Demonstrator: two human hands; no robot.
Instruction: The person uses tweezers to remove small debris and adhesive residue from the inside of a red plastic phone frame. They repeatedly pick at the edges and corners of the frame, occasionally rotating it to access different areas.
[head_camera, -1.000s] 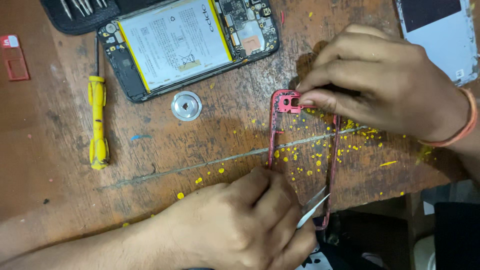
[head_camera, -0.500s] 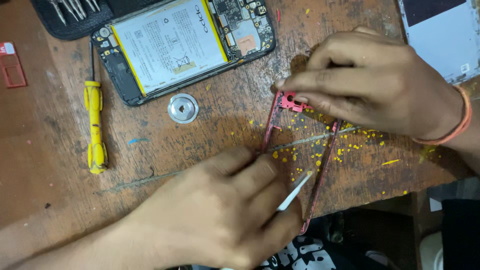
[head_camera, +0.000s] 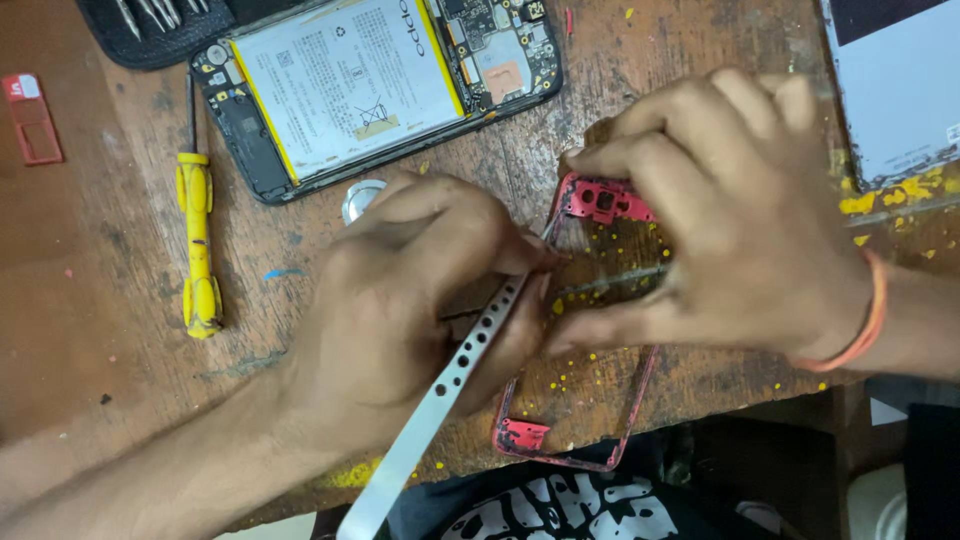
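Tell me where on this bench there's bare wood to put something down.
Bare wood lies between the small red card at the left edge and the yellow screwdriver, and below the screwdriver toward the near edge. It is crowded around the red phone frame, where the left hand with its tweezers meets the right hand, and by the opened phone.

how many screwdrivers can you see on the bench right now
1 whole screwdriver: the yellow screwdriver lies left of the opened phone. Several metal tool tips show in the black pouch at top left; more may be hidden beyond the frame.
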